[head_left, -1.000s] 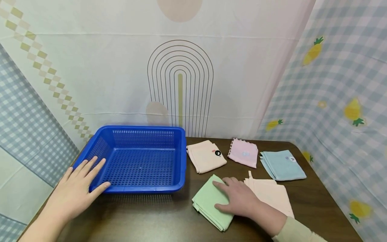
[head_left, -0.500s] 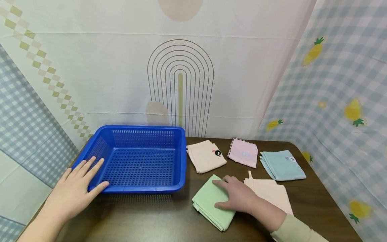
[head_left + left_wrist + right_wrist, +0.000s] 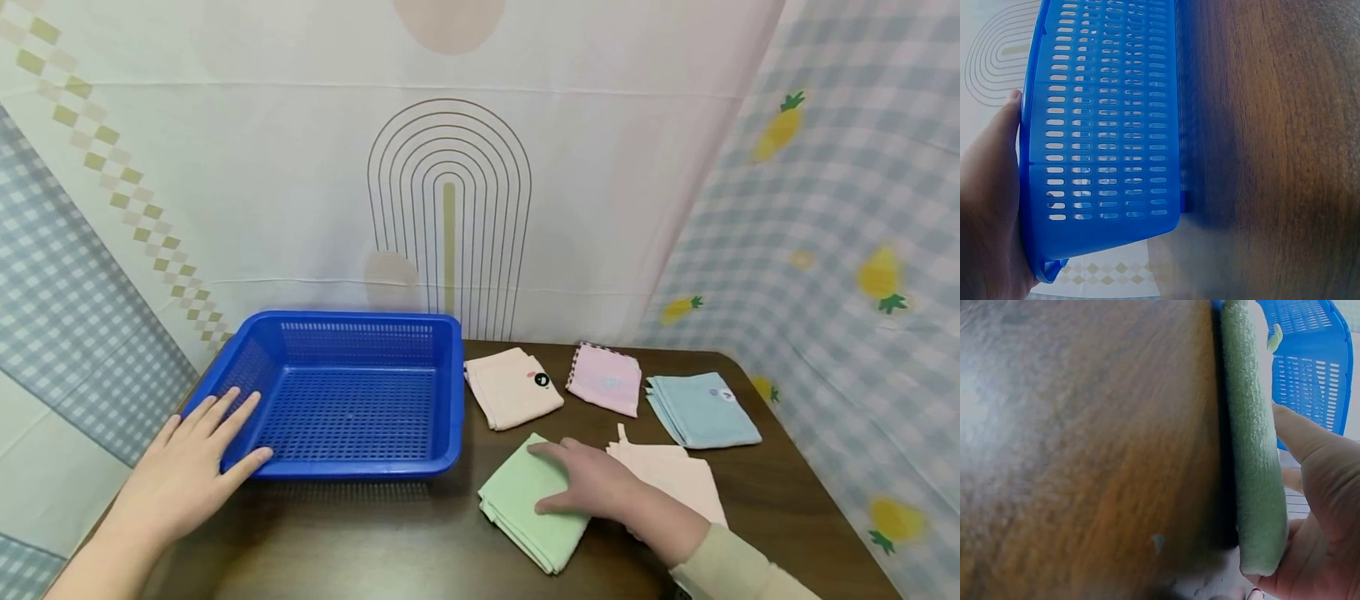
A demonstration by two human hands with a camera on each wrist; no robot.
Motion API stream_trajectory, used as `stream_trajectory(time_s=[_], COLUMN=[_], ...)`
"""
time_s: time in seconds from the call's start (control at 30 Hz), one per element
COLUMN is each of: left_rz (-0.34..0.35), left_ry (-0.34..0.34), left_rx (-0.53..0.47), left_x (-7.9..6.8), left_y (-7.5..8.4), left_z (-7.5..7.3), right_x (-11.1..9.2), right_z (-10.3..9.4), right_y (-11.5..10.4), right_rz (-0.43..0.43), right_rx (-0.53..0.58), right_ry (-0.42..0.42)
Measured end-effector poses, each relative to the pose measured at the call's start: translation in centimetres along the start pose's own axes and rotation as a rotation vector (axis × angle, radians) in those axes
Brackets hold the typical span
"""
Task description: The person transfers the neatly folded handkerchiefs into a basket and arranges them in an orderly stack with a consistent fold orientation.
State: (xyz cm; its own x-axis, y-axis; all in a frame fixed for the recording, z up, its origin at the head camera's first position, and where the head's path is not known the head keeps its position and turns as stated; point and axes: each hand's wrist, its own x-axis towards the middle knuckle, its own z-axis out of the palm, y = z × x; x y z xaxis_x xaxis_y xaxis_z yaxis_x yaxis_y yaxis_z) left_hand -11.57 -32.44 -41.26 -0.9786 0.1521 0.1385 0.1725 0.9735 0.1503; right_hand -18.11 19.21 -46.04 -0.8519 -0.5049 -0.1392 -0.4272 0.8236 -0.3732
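While the spread left hand point(image 3: 187, 471) touches the basket point(image 3: 352, 469), the spread right hand point(image 3: 596, 483), seemingly pre-grasp, should pinch the green towel point(image 3: 521, 500) beneath.

A passable gap separates green cloth point(image 3: 517, 493) from the walled blue basket point(image 3: 455, 400)

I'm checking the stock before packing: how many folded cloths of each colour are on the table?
Cream cloths: 2
Green cloth: 1
Lilac-pink cloth: 1
Light blue cloth: 1
Total: 5
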Motion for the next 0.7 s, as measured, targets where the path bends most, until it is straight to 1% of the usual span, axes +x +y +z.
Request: stream_trajectory(time_s=[0.13,0.27,0.43,0.57,0.7], left_rz=[-0.007,-0.012,-0.010,-0.006,0.002], left_ry=[-0.004,-0.020,-0.020,-0.009,0.000], left_rx=[0.001,0.000,-0.002,-0.008,-0.010], left_x=[0.0,0.2,0.3,0.2,0.2], left_y=[0.0,0.1,0.1,-0.1,-0.2], left_z=[-0.2,-0.3,-0.3,-0.3,-0.2], right_x=[0.3,0.6,0.7,0.8,0.8], right_z=[-0.1,-0.4,-0.7,-0.8,-1.0], right_y=[0.2,0.7,1.1,1.3,1.4], right_rz=[-0.028,-0.054,-0.049,-0.042,-0.054], right_rx=[0.011,0.091,0.195,0.228,0.267], right_ry=[-0.030,-0.084,-0.140,-0.166,-0.199])
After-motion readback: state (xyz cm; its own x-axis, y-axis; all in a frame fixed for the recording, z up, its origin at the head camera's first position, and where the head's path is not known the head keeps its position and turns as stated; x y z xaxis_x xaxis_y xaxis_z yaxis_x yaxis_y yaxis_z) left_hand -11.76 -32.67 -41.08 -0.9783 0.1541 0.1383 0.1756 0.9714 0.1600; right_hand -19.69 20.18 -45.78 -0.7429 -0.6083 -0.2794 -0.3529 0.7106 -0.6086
